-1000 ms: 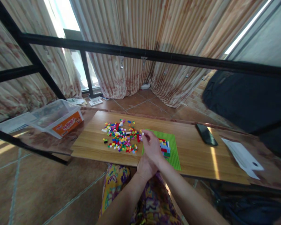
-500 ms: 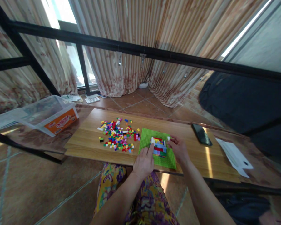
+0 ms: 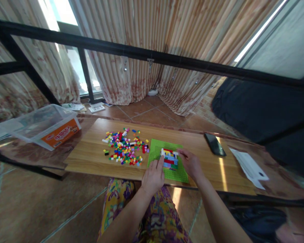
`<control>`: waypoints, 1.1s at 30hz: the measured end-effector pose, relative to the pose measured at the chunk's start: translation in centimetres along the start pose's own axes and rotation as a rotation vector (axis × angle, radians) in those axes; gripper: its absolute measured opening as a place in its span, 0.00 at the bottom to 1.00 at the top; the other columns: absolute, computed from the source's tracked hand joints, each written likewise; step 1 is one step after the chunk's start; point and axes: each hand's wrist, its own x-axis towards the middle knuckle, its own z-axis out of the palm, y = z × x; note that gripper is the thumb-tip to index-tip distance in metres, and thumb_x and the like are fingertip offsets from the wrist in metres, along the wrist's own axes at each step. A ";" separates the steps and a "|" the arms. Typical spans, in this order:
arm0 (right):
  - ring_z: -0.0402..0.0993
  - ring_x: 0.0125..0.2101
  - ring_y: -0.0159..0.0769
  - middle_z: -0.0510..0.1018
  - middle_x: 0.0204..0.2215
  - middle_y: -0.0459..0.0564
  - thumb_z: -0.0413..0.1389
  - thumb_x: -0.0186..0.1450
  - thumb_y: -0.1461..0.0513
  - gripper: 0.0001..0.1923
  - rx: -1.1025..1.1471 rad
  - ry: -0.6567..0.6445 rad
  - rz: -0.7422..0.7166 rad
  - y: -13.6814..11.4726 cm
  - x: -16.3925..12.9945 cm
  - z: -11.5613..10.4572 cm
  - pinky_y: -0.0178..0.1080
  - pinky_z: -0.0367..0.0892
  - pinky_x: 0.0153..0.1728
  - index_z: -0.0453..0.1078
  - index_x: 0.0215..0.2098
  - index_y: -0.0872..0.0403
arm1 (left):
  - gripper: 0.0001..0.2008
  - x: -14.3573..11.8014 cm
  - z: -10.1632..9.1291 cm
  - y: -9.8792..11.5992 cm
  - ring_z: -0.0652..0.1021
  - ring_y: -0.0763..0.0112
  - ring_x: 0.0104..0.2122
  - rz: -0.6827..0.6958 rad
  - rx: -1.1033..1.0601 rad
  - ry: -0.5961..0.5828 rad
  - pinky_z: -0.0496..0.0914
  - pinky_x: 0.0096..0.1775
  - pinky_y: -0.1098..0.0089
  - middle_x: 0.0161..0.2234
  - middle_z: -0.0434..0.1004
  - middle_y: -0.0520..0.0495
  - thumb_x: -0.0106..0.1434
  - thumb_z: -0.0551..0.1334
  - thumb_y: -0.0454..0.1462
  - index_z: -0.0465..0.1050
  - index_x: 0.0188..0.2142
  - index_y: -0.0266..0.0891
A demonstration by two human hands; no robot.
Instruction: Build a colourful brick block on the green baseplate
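Observation:
A small build of coloured toy bricks (image 3: 169, 162) stands on a green studded baseplate (image 3: 155, 145), its rows red, blue, yellow and white. My left hand (image 3: 153, 176) lies along the left side of the build, fingers stretched out, the index finger reaching a white brick at its back left corner. Over the back right corner, my right hand (image 3: 191, 163) has thumb and fingertips pinched together on a small white brick (image 3: 177, 153). That brick is partly hidden by the fingertips; whether it sits on the build I cannot tell.
Many loose coloured bricks (image 3: 126, 148) are spread left of the baseplate on the wooden board (image 3: 87, 155). A dark phone (image 3: 214, 144) and a white sheet (image 3: 248, 165) lie to the right. Beyond the left end stands a clear plastic box (image 3: 49, 125). A black metal bar (image 3: 142, 55) crosses behind.
My right hand has brought the white brick leftward and down from beside the build to its back right corner. My left hand keeps its place against the build. The view has shifted slightly.

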 end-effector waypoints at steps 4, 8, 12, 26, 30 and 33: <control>0.76 0.44 0.43 0.82 0.41 0.52 0.51 0.62 0.56 0.16 0.050 -0.026 -0.009 -0.3 -0.2 0.1 0.47 0.68 0.50 0.78 0.40 0.53 | 0.32 0.0 -0.1 0.0 0.70 0.59 0.47 0.010 -0.016 0.018 0.68 0.51 0.58 0.46 0.69 0.41 0.64 0.50 0.33 0.46 0.67 0.40; 0.77 0.43 0.43 0.82 0.40 0.52 0.54 0.60 0.55 0.15 0.132 -0.004 0.040 -0.3 -0.1 0.6 0.47 0.69 0.48 0.78 0.39 0.52 | 0.32 0.1 -0.1 0.0 0.70 0.59 0.47 0.002 -0.020 0.013 0.68 0.51 0.58 0.46 0.69 0.41 0.65 0.50 0.33 0.45 0.67 0.40; 0.77 0.41 0.42 0.82 0.39 0.54 0.57 0.58 0.54 0.17 0.227 0.006 0.071 0.2 0.2 1.2 0.45 0.71 0.46 0.77 0.40 0.55 | 0.31 0.1 0.0 0.0 0.70 0.59 0.46 0.002 -0.002 0.007 0.68 0.51 0.58 0.46 0.69 0.41 0.65 0.49 0.33 0.45 0.67 0.38; 0.77 0.38 0.40 0.82 0.37 0.53 0.57 0.58 0.54 0.18 0.218 0.022 0.046 1.2 0.4 0.9 0.45 0.71 0.45 0.77 0.41 0.56 | 0.31 0.1 0.0 -0.1 0.70 0.59 0.45 0.017 0.000 0.029 0.68 0.50 0.58 0.44 0.69 0.42 0.65 0.50 0.32 0.47 0.67 0.40; 0.78 0.37 0.40 0.82 0.36 0.53 0.56 0.59 0.55 0.17 0.208 0.027 0.020 1.2 0.4 0.9 0.44 0.71 0.44 0.77 0.41 0.56 | 0.30 0.1 0.1 -0.1 0.70 0.60 0.45 0.029 -0.009 0.046 0.68 0.50 0.59 0.44 0.69 0.42 0.65 0.50 0.33 0.47 0.67 0.40; 0.78 0.38 0.41 0.82 0.37 0.52 0.56 0.60 0.56 0.15 0.151 0.018 -0.014 1.1 0.4 0.7 0.45 0.71 0.45 0.78 0.40 0.54 | 0.30 0.1 0.2 -0.2 0.70 0.60 0.44 0.043 -0.007 0.057 0.68 0.49 0.58 0.43 0.69 0.42 0.65 0.50 0.32 0.47 0.67 0.40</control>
